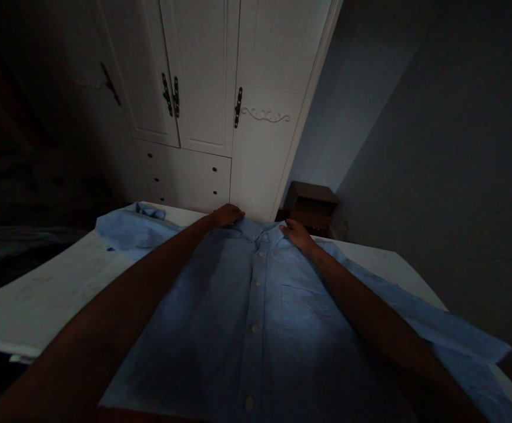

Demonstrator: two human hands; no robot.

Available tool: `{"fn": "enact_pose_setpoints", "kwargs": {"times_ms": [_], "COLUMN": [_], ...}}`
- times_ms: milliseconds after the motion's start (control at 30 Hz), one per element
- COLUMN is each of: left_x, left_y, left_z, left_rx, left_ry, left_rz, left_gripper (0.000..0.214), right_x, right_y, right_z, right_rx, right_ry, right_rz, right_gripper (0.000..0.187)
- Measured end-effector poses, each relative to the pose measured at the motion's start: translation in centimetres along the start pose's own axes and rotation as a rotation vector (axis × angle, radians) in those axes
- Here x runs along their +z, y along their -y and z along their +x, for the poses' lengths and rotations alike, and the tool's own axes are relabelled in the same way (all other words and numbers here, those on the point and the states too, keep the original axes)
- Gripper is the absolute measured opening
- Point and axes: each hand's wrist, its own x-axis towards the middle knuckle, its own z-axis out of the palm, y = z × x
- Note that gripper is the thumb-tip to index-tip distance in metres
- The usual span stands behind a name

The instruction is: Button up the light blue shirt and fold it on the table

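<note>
Across the far side you face a white wardrobe (262, 167) with panelled doors (205, 64), each fitted with a dark, ornate handle (238, 107). You see a raised scroll ornament (265, 115) just right of the rightmost handle. Below the doors to the left, you have drawers (189, 170) with small dark round knobs (214, 169). To the right of the wardrobe, a low brown cabinet (315, 191) with an open front stands near the grey wall (449, 117). Nearest you spreads a white counter (39, 288); beyond its left edge lies a dark heap, seemingly fabric (13, 241), too dim to make out.
</note>
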Motion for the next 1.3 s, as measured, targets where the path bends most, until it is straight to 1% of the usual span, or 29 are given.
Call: {"fn": "enact_pose_setpoints", "kwargs": {"times_ms": [100,233,300,367,433,500,567,600,633,700,800,867,933,1033,1133,1200,1300], "left_x": [-0.4,-0.5,-0.4,-0.4,-0.7,-1.1,-1.6,-1.7,-1.8,-1.6,-0.8,-0.2,0.5,1.3,1.5,0.9,-1.0], "left_y": [0.5,0.8,0.6,0.4,0.2,0.0,-0.1,-0.2,-0.2,-0.2,-0.5,-0.8,-1.3,-1.7,-1.2,-0.4,1.3], "left_z": [0.0,0.1,0.0,-0.2,-0.6,-1.1,-1.3,-1.3,-1.2,-0.8,0.2,0.7,0.7,0.4,0.0,-0.3,-1.1], "left_rx": [-0.01,-0.016,-0.013,-0.011,0.007,0.061,0.117,0.134,0.138,0.132,0.131,0.127,0.104,0.011,-0.063,-0.057,-0.03], "left_ry": [0.055,0.063,0.07,0.097,0.171,0.306,0.429,0.438,0.404,0.262,0.038,-0.072,-0.145,-0.162,-0.182,-0.175,-0.138], "left_rz": [-0.071,-0.147,-0.18,-0.22,-0.262,-0.281,-0.247,-0.205,-0.15,-0.046,0.107,0.223,0.317,0.415,0.466,0.416,0.353], "left_gripper": [0.025,0.02,0.024,0.032,0.041,0.045,0.046,0.045,0.044,0.043,0.046,0.048,0.05,0.055,0.064,0.069,0.069], "right_x": [-0.5,-0.8,-0.8,-0.9,-0.9,-1.1,-1.2,-1.3,-1.4,-1.5,-1.5,-1.4,-1.3,-1.1,-1.2,-1.5,-2.8], "right_y": [0.5,1.1,1.5,1.7,1.9,1.9,1.9,1.9,2.0,2.0,2.2,2.4,2.7,3.3,3.6,3.5,2.7], "right_z": [0.5,0.5,0.3,0.1,0.0,0.0,0.2,0.2,0.3,0.5,0.6,0.3,-0.1,-0.8,-1.2,-1.2,-0.9], "right_rx": [0.05,0.109,0.12,0.127,0.136,0.141,0.134,0.127,0.119,0.102,0.085,0.079,0.086,0.128,0.158,0.134,0.063], "right_ry": [-0.022,-0.078,-0.068,-0.047,-0.029,-0.023,-0.03,-0.037,-0.047,-0.076,-0.133,-0.154,-0.147,-0.103,-0.085,-0.077,-0.036], "right_rz": [0.109,0.227,0.267,0.287,0.285,0.262,0.222,0.199,0.174,0.119,0.045,-0.014,-0.123,-0.313,-0.395,-0.397,-0.351], "right_gripper": [0.022,0.03,0.03,0.029,0.027,0.023,0.02,0.019,0.018,0.017,0.014,0.013,0.012,0.017,0.022,0.026,0.03]}}
